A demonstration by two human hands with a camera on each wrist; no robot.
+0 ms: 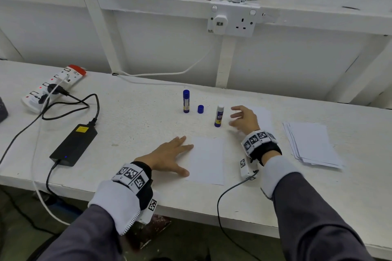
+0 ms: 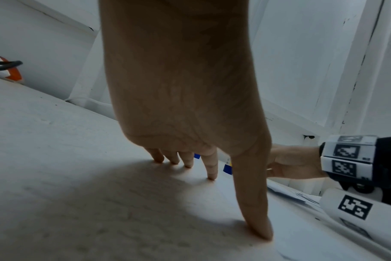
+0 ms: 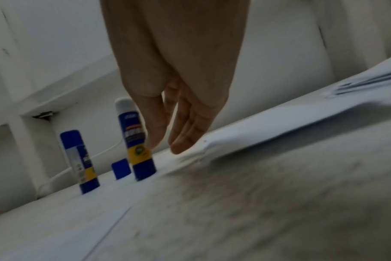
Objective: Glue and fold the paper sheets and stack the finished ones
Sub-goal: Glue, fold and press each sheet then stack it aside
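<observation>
A white paper sheet (image 1: pixel 209 161) lies flat near the table's front edge. My left hand (image 1: pixel 180 158) is open, fingers spread, pressing down at the sheet's left edge; in the left wrist view the fingertips (image 2: pixel 211 176) touch the surface. An uncapped glue stick (image 1: pixel 219 116) (image 3: pixel 137 141) stands upright behind the sheet. My right hand (image 1: pixel 235 116) (image 3: pixel 167 137) hovers open just right of it, holding nothing, above another white paper (image 1: pixel 264 116) (image 3: pixel 268 134). Further left are a loose blue cap (image 1: pixel 200 109) and a capped glue stick (image 1: pixel 186 101). A stack of sheets (image 1: pixel 311 144) lies at the right.
At the left stand a power strip (image 1: pixel 53 87) and a black adapter (image 1: pixel 74 144) with cables looping over the table. A wall socket (image 1: pixel 233 21) and a white cable sit behind. A thin cable hangs from my right wrist over the table's front edge (image 1: pixel 212 218).
</observation>
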